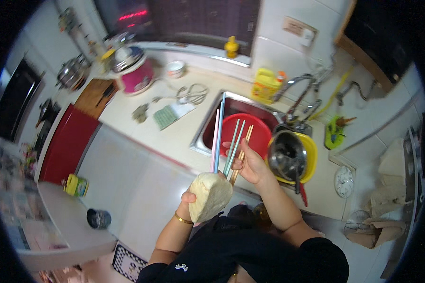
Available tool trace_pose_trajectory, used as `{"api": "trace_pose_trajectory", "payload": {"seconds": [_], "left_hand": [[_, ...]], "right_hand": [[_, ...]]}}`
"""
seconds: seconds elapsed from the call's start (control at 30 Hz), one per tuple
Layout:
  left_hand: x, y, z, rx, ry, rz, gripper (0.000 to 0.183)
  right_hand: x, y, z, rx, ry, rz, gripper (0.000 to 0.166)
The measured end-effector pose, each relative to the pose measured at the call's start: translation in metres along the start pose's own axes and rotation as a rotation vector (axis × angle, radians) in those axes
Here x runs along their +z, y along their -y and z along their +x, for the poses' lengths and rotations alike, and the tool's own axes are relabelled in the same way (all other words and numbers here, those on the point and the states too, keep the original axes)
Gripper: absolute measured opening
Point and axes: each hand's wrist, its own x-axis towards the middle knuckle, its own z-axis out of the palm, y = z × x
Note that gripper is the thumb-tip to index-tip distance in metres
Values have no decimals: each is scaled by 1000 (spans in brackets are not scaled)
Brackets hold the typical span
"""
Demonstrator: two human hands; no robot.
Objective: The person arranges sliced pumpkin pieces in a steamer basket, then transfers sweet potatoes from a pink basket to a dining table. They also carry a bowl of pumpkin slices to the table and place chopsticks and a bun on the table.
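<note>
My left hand, with a bracelet at the wrist, grips a pale cream cloth-like bundle. Several chopsticks stand up beyond the bundle: a pink one, blue ones and green ones. Their lower ends are hidden behind the bundle. My right hand is closed around the wooden chopsticks, its fingers close behind the green ones. Beyond the hands, a red plastic basin sits in the steel sink.
Right of the sink, a metal pot rests in a yellow basin. A yellow detergent jug stands by the faucet. On the counter lie a green-and-white cloth and a coiled cord; farther left are a pink cooker and wooden board.
</note>
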Motion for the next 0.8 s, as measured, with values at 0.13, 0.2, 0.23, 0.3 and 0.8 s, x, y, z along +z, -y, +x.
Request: {"api": "trace_pose_trajectory", "payload": {"seconds": [0.13,0.2,0.23,0.3,0.8], "left_hand": [[-46,-34,-94,103,-194,-95,83],[-72,-50,-139,177,-230,-101,81],[-81,-55,-162,244,-316,-112,80],[-96,-66,-203,375,-481,-135,78],[-128,-162,-381,794,-781,71,74]], "right_hand": [[48,-93,55,106,143,-233,27],[69,-146,83,150,168,-300,26],[81,-170,93,171,173,-331,26],[112,-215,108,230,150,-456,28],[285,-451,224,557,350,-513,33]]}}
